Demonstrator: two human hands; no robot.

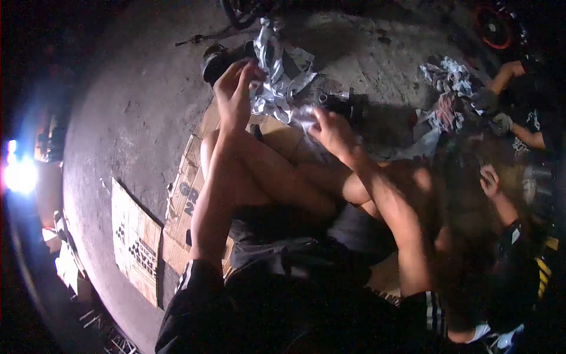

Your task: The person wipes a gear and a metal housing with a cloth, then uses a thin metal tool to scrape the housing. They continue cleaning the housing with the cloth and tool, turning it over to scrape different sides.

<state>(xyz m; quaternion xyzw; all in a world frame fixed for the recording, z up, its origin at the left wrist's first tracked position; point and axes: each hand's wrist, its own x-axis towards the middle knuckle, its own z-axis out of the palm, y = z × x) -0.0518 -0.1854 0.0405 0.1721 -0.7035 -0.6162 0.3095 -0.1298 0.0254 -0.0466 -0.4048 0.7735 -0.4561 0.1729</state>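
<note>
My left hand (233, 97) is raised at the upper middle, its fingers curled toward the thumb. What sits between those fingertips I cannot make out. Beside them lies a crumpled heap of white and grey rags (274, 85) on the floor, partly overlapped by the hand. My right hand (335, 137) is closed, thumb against fingers, on a thin whitish sheet (306, 118) that looks blurred and hangs down over my crossed legs. Just past this hand stands a dark metal machine part (333, 101). A dark round part (215, 62) sits behind my left hand.
Flattened cardboard (183, 194) lies under my legs, with another cardboard piece (135, 242) at the left. Other people work close on the right, one with a gloved hand (502, 123) near a second rag pile (448, 79). A bright lamp (20, 176) shines at far left.
</note>
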